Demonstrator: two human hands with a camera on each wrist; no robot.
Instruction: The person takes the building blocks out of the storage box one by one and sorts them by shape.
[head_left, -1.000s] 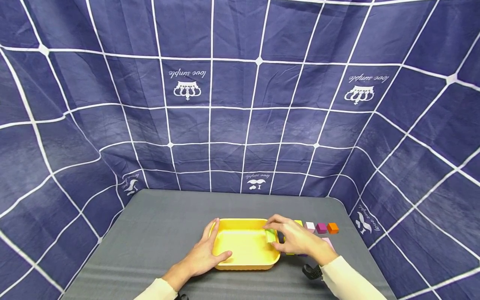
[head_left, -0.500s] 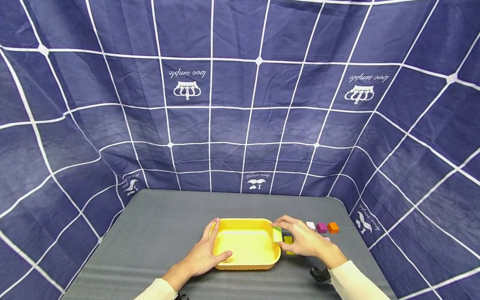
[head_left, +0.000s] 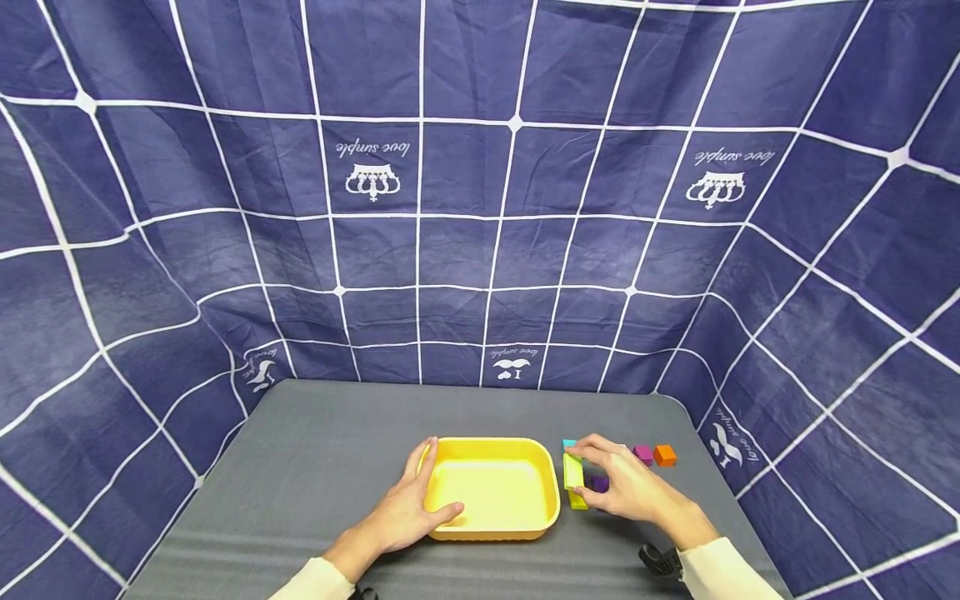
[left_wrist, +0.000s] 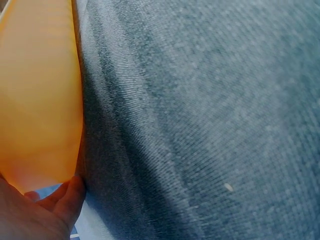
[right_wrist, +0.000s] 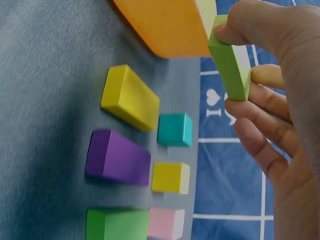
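Right wrist view: the right hand [right_wrist: 280, 115] is pinching a light-green block [right_wrist: 230, 62] between thumb at 12 o'clock and fingers [right_wrist: 260, 75] at 6 o'clock, above the loose blocks on the tabletop [right_wrist: 45, 100]. The left hand [head_left: 408, 508] is gripping the yellow tray [head_left: 491, 487] at its 9 o'clock rim. A second ago the block was over the tray's 3 o'clock edge; now it is sitting just outside it.

Right hand [head_left: 626, 487] hides most blocks; tray [left_wrist: 35, 100] cut off.
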